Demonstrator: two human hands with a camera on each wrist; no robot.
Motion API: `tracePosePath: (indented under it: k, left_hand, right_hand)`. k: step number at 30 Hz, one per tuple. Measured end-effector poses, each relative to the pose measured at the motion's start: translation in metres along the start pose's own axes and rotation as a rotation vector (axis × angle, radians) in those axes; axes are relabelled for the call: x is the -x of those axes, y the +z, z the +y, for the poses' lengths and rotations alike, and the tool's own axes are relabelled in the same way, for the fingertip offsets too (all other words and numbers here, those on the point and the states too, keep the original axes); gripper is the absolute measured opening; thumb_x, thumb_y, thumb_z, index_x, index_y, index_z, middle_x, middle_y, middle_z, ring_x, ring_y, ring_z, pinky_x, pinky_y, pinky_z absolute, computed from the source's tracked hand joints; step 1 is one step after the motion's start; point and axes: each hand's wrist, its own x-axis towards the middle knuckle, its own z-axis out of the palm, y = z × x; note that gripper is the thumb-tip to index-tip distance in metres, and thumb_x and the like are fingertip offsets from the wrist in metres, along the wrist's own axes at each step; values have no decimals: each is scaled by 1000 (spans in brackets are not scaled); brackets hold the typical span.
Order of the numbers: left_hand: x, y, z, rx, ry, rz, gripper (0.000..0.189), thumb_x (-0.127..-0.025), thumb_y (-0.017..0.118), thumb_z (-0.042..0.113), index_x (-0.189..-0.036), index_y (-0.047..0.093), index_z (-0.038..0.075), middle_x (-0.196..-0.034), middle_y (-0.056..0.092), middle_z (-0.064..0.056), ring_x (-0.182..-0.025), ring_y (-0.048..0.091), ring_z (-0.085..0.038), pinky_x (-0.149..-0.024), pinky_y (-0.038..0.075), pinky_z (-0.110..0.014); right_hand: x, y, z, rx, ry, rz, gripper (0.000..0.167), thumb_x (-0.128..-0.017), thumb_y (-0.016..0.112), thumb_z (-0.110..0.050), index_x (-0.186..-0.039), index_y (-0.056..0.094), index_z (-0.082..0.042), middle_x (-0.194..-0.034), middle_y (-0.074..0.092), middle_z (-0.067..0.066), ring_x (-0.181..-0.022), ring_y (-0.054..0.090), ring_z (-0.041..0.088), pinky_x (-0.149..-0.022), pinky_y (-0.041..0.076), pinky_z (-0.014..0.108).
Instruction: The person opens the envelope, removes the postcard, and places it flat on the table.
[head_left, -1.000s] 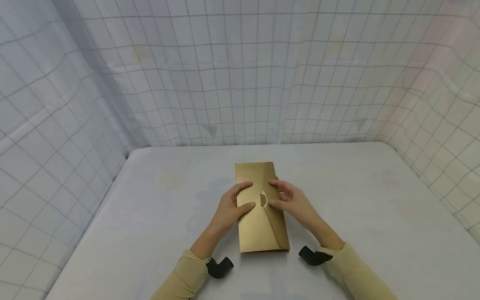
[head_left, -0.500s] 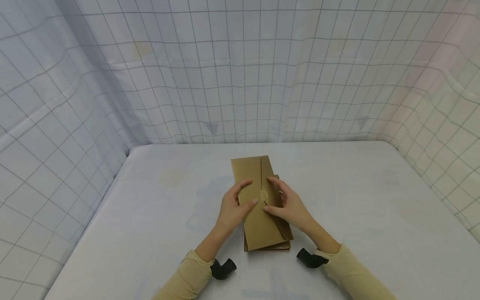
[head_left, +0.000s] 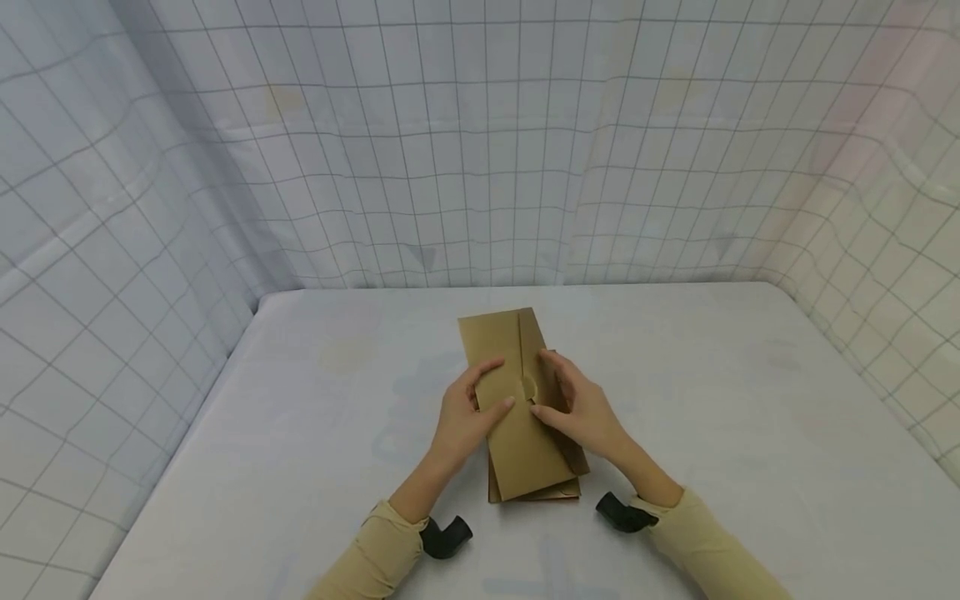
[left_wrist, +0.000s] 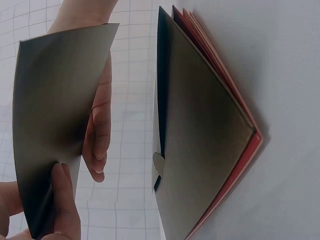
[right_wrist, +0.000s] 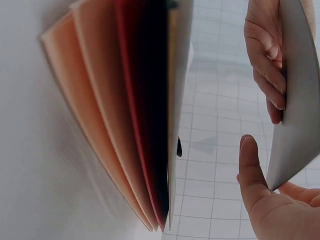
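A long gold envelope [head_left: 495,337] is held up over the white table, tilted to the left, its flap and rounded tab facing up. My left hand [head_left: 459,421] grips its left edge, thumb on top. On the right side, my right hand [head_left: 588,417] holds the flap edge, with the thumb beside the tab and the index finger farther up. Beneath lies a stack of envelopes [head_left: 553,493], mostly covered in the head view. Both wrist views show that stack below the raised envelope [left_wrist: 55,95], with gold on top and red and orange layers [right_wrist: 100,105] underneath.
White cloth covers the table [head_left: 337,400]. Grid-patterned curtains [head_left: 510,167] enclose the back and both sides. A black curved piece sticks out by each cuff, left [head_left: 446,538] and right [head_left: 625,512].
The gold envelope has risen off the stack and turned counterclockwise, baring the stack's lower end. Both hands keep hold of it, and the right thumb has shifted slightly.
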Motion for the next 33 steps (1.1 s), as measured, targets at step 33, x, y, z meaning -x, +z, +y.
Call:
tracePosePath:
  k: [33]
  left_hand:
    - [-5,-6,-3,68,-29,28,57,-82,62,-7,-135,45,5,-140,46,-14,-118,54,-29,-77,49,-17]
  right_hand:
    - [-3,-25,0,-246,-154,29,60,-91,56,-3,-144,28,1,-145,37,24,-129,45,18,-103,39,15]
